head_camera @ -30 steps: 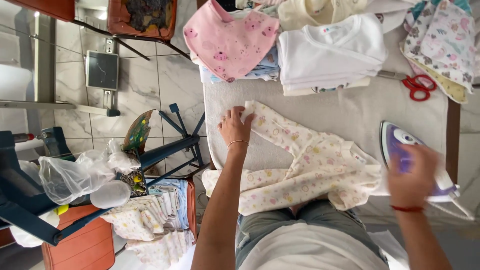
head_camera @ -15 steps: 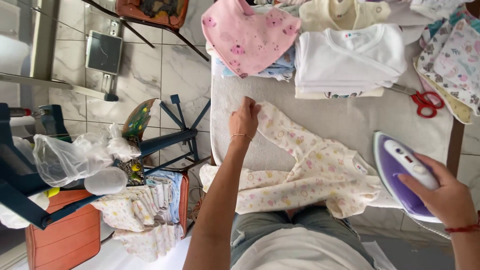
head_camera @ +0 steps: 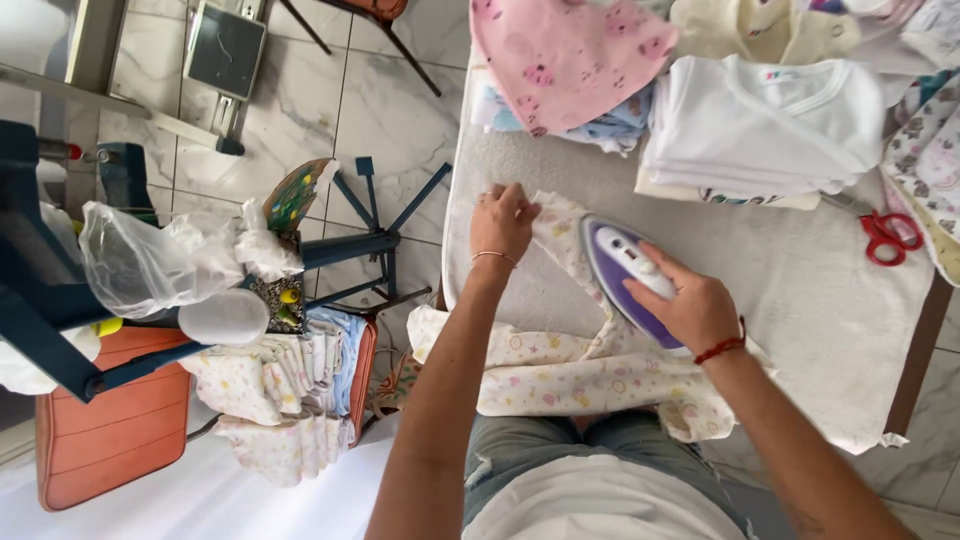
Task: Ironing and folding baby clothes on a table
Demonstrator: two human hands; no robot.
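While left hand [head_camera: 503, 222] pins garment [head_camera: 560, 370], right hand [head_camera: 690, 305], gripping iron [head_camera: 625, 270], now on it.

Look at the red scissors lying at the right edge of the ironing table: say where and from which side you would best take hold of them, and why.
Probably by the two red handle loops of the scissors, coming in from the table's open right side. The loops lie flat and uncovered on the table cover, while the blade end runs under the stack of folded white clothes.
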